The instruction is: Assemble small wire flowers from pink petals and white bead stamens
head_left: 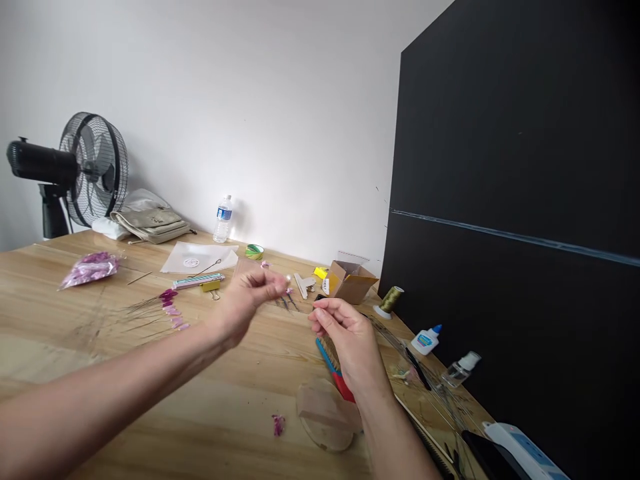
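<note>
My left hand (250, 297) is raised over the middle of the table, thumb and fingers pinched together. A small pale spot shows at its fingertips, too blurred to name. To its right, my right hand (347, 330) is also closed in a pinch; whatever is between its fingers is too small to make out. Below the right hand lies a brush (329, 355) with a blue and red handle, partly covered by it. Nearer to me are a round wooden disc (325, 427) and a purple scrap (279, 425). Purple and pink petals on wires (173, 310) lie in a row left of my left hand.
A cardboard box (345, 283), thread spool (390, 302), glue bottle (426, 340) and spray bottle (461, 369) line the right side beside a black panel (500, 167). Farther left are a water bottle (223, 220), a petal bag (93, 268) and a fan (93, 170).
</note>
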`<state>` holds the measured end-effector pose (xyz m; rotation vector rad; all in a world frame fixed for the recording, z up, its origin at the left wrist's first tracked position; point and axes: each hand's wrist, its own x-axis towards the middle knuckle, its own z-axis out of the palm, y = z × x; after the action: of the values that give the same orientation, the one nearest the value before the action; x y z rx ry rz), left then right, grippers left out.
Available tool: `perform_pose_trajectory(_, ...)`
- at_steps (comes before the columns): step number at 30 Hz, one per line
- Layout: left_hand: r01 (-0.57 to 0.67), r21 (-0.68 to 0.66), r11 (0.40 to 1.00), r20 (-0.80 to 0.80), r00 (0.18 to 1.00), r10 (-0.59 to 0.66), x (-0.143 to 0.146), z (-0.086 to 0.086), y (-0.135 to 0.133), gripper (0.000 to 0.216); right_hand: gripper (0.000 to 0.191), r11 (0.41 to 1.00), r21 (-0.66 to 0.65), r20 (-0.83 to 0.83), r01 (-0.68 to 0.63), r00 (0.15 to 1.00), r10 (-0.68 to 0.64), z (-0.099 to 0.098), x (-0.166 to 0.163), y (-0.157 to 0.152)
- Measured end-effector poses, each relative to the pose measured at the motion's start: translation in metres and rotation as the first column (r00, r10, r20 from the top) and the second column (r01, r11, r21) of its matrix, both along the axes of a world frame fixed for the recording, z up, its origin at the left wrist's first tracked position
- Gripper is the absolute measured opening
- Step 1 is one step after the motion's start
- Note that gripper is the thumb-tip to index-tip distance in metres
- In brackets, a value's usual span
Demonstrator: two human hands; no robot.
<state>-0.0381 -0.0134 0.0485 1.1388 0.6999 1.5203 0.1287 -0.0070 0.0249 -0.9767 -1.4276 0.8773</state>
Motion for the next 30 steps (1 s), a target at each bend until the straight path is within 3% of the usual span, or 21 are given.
perform_pose_trajectory(3,-0.123,0.071,0.99,0.032,0.992,0.121,-0.034,0.025,-0.005,0.008,0.004,0.985,-0.117,0.204,-0.127,0.968,0.149,0.001,-0.01,-0.002)
perform_pose_trajectory(6,-0.242,0.122,0.963,0.074,0.969,0.234,-0.062,0.04,-0.01,0.007,0.01,0.966,-0.126,0.478,-0.224,0.84,0.257,-0.004,-0.033,-0.004)
perform_pose_trajectory(12,-0.292,0.085,0.953,0.066,0.956,0.287,-0.085,0.032,-0.017,0.007,0.017,0.925,-0.016,0.863,-0.379,0.462,0.204,-0.021,-0.092,0.003)
perform_pose_trajectory(15,-0.293,0.066,0.954,0.063,0.955,0.289,-0.087,0.028,-0.016,0.008,0.017,0.904,-0.031,0.91,-0.427,0.362,0.202,-0.033,-0.113,0.012)
perform_pose_trajectory(21,-0.273,0.162,0.948,0.099,0.961,0.259,-0.086,0.039,-0.011,0.007,0.02,0.848,-0.04,0.926,-0.529,0.299,0.229,-0.052,-0.136,0.018)
perform_pose_trajectory(30,-0.236,0.15,0.96,0.143,0.966,0.216,-0.08,0.037,-0.009,0.006,0.019,0.854,0.0,0.974,-0.521,0.194,0.118,-0.065,-0.143,0.017)
